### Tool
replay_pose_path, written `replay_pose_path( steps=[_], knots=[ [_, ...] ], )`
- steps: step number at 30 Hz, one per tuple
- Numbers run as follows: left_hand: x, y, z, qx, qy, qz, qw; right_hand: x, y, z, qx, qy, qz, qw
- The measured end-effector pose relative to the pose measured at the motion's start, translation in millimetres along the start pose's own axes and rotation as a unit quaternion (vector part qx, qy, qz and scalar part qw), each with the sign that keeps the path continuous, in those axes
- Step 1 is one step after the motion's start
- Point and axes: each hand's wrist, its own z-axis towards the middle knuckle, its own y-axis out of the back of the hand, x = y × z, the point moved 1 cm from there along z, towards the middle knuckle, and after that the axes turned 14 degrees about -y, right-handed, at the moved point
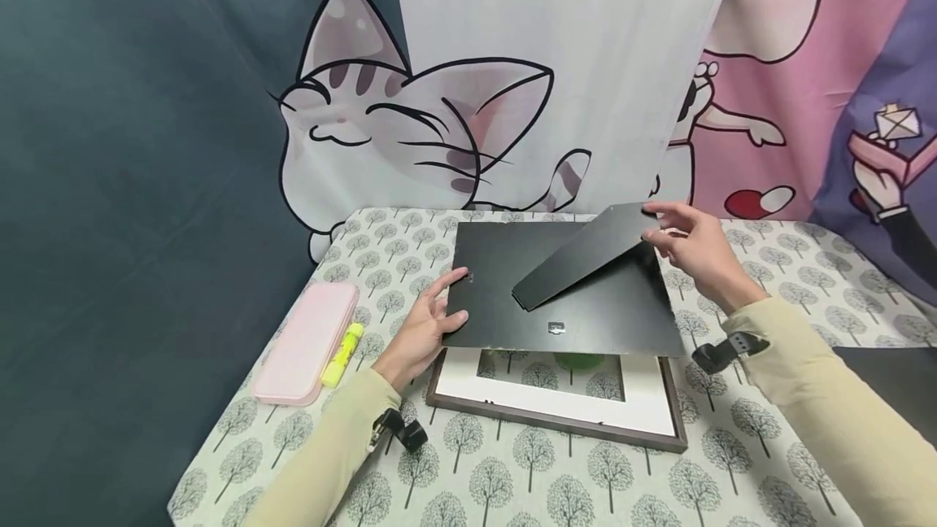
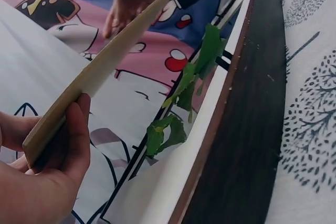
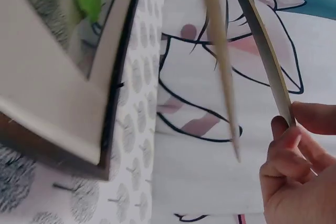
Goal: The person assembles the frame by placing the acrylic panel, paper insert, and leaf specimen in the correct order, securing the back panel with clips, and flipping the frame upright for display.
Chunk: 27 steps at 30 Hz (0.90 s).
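Observation:
A black backing board (image 1: 483, 311) is held up at a tilt over a dark wooden picture frame (image 1: 556, 423). My left hand (image 1: 417, 336) grips the board's left edge, thumb on one face and fingers on the other. At the upper right, my right hand (image 1: 699, 254) pinches the free end of the fold-out easel leg (image 1: 586, 259), which is swung away from the board. Inside the frame lies a white mat (image 1: 647, 397) with a see-through window. Green leaf-like pieces (image 2: 210, 51) show in that window in the left wrist view. The board hides the frame's far part.
Left of the frame, a pink case (image 1: 307, 340) lies on the tree-print tablecloth (image 1: 571, 486), with a yellow tube-shaped stick (image 1: 342, 356) alongside. A dark flat thing (image 1: 893, 381) sits at the right edge. Cartoon-print curtains (image 1: 586, 15) hang behind the table.

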Motion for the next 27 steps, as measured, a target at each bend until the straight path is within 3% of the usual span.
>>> replay_pose_path(
  steps=[4,8,13,16,22,27],
  knots=[
    [-1.1,0.5,-1.4,-0.003,0.002,0.016,0.9999,-12,3,-3.9,-0.009,0.012,-0.082,0.9966],
    [0.7,0.7,-4.5,-0.012,0.018,0.022,0.9995,-24,1,-9.3,0.044,0.009,-0.119,0.9918],
    [3.9,2.2,-6.9,-0.006,0.023,0.028,0.9993,-43,-2,-21.2,0.135,-0.031,-0.089,0.9864],
    [4.7,2.8,-8.1,0.000,0.022,0.035,0.9992,-54,-2,-27.4,0.149,-0.044,-0.071,0.9854],
    [3.6,3.4,-11.6,0.027,0.035,0.080,0.9959,-72,1,-34.5,0.132,-0.056,-0.037,0.9889],
    [1.6,5.5,-13.3,0.044,0.059,0.109,0.9913,-84,3,-37.8,0.168,-0.081,0.057,0.9808]
  ],
)
